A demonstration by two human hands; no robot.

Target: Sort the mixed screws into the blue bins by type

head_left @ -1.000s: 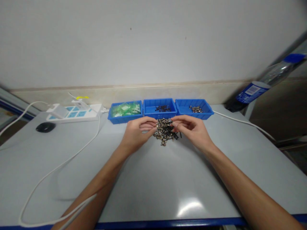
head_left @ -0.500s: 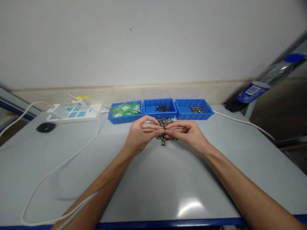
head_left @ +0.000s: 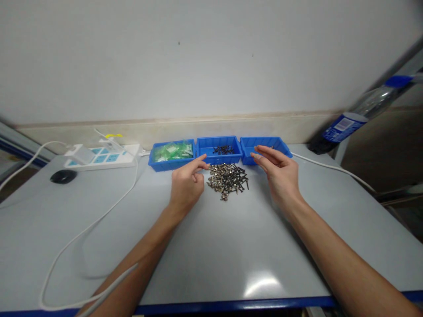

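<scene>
A pile of mixed silver and dark screws (head_left: 228, 178) lies on the grey table (head_left: 211, 246). At its left edge is my left hand (head_left: 189, 182), its fingers curled and thumb and forefinger close together; anything between them is too small to make out. My right hand (head_left: 279, 171) is raised at the front of the right blue bin (head_left: 247, 149), fingers partly bent, and hides most of that bin's contents. Whether something small is between its fingertips cannot be told. The middle blue bin (head_left: 218, 141) holds some dark screws (head_left: 224, 150).
The left blue bin (head_left: 170, 165) contains green-tinted plastic bags (head_left: 173, 151). Further left are a white power strip (head_left: 127, 158), a black oval object (head_left: 63, 176) and a long white cable (head_left: 99, 215). A bottle (head_left: 345, 125) leans at the back right.
My hands have parted from above the pile. The right one has moved right and up to the right bin, and the left one has drawn slightly left, uncovering the screws.
</scene>
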